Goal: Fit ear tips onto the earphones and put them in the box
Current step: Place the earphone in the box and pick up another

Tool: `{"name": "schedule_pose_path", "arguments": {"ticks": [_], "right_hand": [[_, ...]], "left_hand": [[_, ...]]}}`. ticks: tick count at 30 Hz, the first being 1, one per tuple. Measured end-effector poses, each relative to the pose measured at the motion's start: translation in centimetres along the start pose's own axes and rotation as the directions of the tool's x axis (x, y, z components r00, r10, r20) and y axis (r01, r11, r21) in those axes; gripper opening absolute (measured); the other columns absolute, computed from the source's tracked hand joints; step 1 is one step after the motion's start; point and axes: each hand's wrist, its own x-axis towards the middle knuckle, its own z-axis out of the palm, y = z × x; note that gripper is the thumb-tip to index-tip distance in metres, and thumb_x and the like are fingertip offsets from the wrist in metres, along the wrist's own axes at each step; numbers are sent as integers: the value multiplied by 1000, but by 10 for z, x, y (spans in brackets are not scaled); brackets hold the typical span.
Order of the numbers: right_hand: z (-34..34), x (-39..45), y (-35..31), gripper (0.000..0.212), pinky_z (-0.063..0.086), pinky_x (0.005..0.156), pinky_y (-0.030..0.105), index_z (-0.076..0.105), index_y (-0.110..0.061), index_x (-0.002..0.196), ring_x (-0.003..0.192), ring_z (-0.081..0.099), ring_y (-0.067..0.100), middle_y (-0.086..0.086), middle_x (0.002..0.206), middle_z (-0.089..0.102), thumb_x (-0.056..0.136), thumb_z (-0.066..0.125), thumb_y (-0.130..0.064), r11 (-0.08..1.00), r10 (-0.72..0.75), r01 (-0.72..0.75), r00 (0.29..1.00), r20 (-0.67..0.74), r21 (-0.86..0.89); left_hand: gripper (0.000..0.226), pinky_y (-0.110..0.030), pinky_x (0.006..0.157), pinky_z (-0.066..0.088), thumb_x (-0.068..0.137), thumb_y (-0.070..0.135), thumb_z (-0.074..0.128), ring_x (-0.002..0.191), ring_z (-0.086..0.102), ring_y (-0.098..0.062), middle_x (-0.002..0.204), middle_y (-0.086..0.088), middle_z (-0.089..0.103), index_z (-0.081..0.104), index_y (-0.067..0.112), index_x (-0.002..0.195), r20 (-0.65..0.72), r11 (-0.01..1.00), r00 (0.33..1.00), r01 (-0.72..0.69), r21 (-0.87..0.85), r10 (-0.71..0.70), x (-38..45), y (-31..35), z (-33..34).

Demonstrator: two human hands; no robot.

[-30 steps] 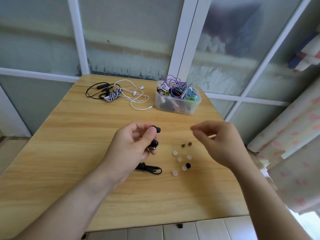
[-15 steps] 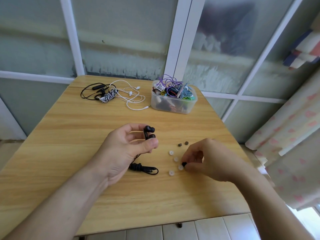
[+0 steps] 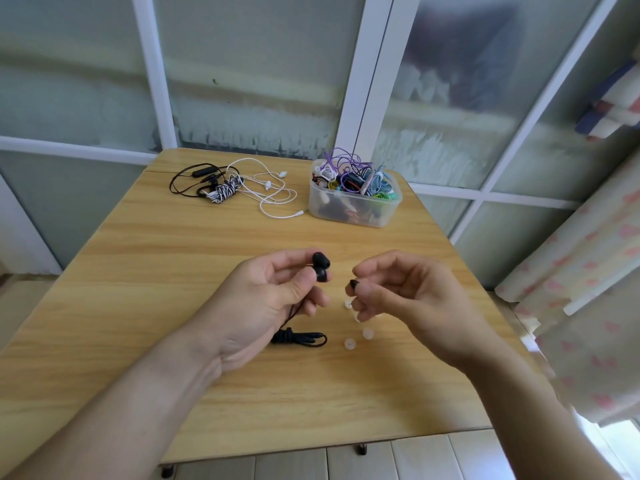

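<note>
Your left hand [image 3: 273, 296] covers the stems of the black earbuds [image 3: 321, 268], and the cord drops out of sight behind your palm before reappearing in the coiled cable [image 3: 299, 338] at 6 o'clock. Your right hand [image 3: 398, 299] hides most of the black ear tip [image 3: 353, 284] it pinches; whether the tip is whole cannot be told. Clear ear tips [image 3: 349, 344] at 6 o'clock of that hand are partly covered by your fingers. The box [image 3: 353, 209] walls blur its contents. The counter [image 3: 138, 289] runs under both forearms.
</note>
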Motion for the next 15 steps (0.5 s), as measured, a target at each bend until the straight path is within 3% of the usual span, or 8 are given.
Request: {"name": "schedule_pose_path", "arguments": {"ticks": [6, 10, 15], "right_hand": [[5, 2, 6, 25, 58, 66, 34, 71, -3, 91, 70, 66, 24, 13, 82, 73, 68, 80, -5, 997, -76, 76, 997, -32, -29], [11, 3, 8, 23, 56, 63, 31, 73, -6, 90, 65, 68, 23, 13, 78, 73, 68, 78, -13, 995, -97, 96, 994, -40, -15], [18, 3, 8, 24, 53, 62, 23, 72, -1, 95, 66, 69, 20, 6, 77, 74, 74, 73, -12, 989, -148, 147, 987, -55, -22]], "left_hand": [[35, -23, 59, 54, 66, -4, 66, 68, 65, -24, 81, -15, 63, 52, 3, 98, 19, 998, 1000, 16, -64, -15, -1, 1, 1], [29, -26, 61, 55, 70, 1, 65, 68, 66, -27, 78, -18, 65, 45, 8, 90, 37, 999, 999, 7, -46, -5, -1, 0, 1], [32, -24, 60, 54, 76, 11, 63, 67, 64, -22, 75, -16, 64, 58, 0, 105, 1, 1000, 1000, -16, 9, 16, 0, -3, 3]]}}
